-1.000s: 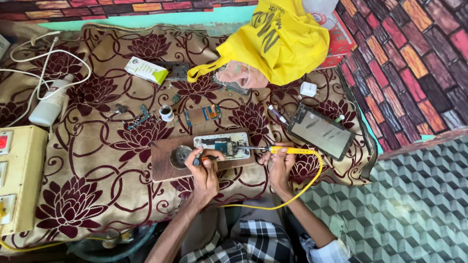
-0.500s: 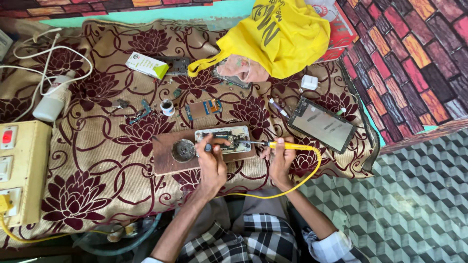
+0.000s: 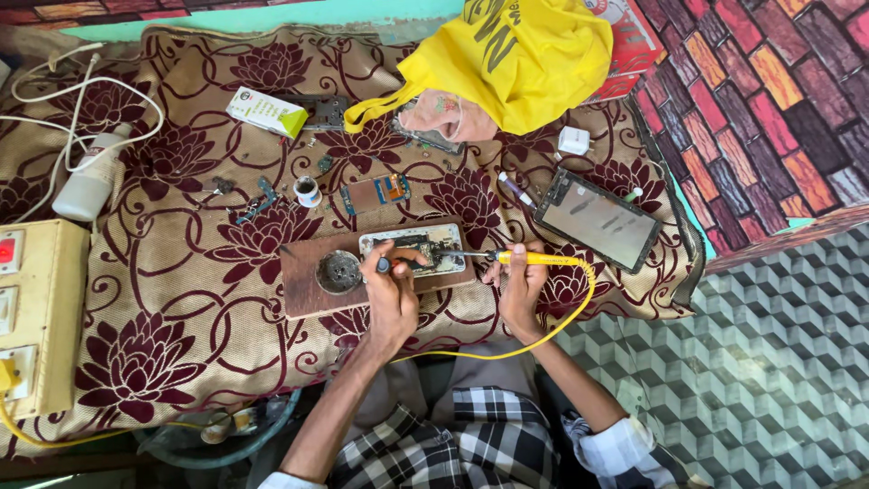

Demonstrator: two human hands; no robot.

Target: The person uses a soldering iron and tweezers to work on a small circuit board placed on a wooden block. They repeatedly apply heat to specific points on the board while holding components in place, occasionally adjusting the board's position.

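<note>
An opened phone [image 3: 415, 246] lies on a brown wooden board [image 3: 303, 281] over a maroon-flowered cloth. My left hand [image 3: 391, 294] grips a small dark-handled tool [image 3: 387, 264] with its tip on the phone's insides. My right hand [image 3: 520, 285] holds a yellow-handled soldering iron [image 3: 534, 259], whose metal tip points left onto the phone's right end. A yellow cord [image 3: 579, 308] loops from the iron back under my arms. A round grey tin [image 3: 339, 272] sits on the board left of the phone.
A dark phone screen [image 3: 597, 219] lies right of the board. A small circuit board [image 3: 376, 193], a little pot [image 3: 307, 190], a white-green box [image 3: 265, 112], a yellow bag [image 3: 516, 54] and a white charger [image 3: 574, 140] lie behind. A cream switch box [image 3: 36, 317] stands left.
The view has shifted a little, so the board sits nearer the middle. Both hands stay on the phone; the left hand's tool has shifted slightly on it.
</note>
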